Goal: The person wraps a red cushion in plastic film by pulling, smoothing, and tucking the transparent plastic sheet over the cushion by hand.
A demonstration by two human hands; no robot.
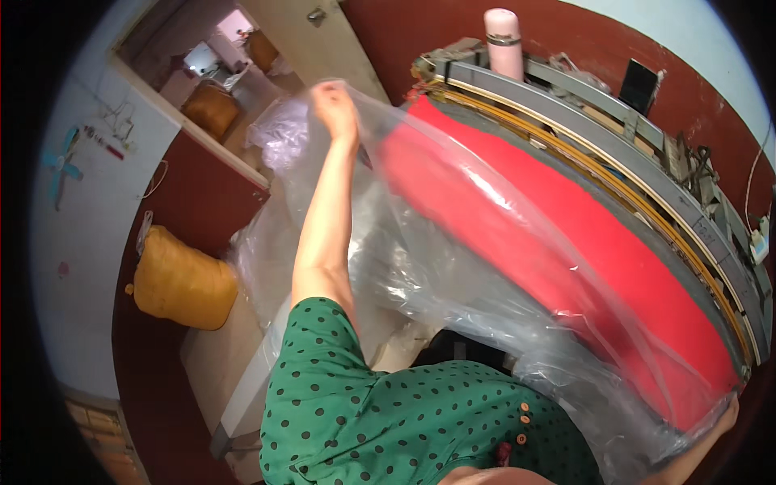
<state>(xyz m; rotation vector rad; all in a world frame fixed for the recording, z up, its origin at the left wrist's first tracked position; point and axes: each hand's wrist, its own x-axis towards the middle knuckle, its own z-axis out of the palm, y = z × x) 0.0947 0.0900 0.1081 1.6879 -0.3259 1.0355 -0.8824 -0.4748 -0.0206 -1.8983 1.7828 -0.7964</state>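
Observation:
A clear plastic sheet (380, 267) stretches between my two raised arms and hangs down in loose folds toward my body. My left hand (333, 109), arm reaching far out, is closed on its upper left corner. At the lower right my right hand (729, 415) appears closed on the sheet's other end, its fingers partly hidden. Under and beyond the plastic lies a long piece of red fabric (614, 283) on a dark grey work surface. The sheet covers its near part, while the far part shows bare.
Metal rails (598, 109) run along the far side of the surface, with a pink flask (503, 48) and a black phone-like device (640, 85). An orange sack (182, 279) stands by the left wall. A pale purple plastic bundle (279, 133) lies near the open doorway.

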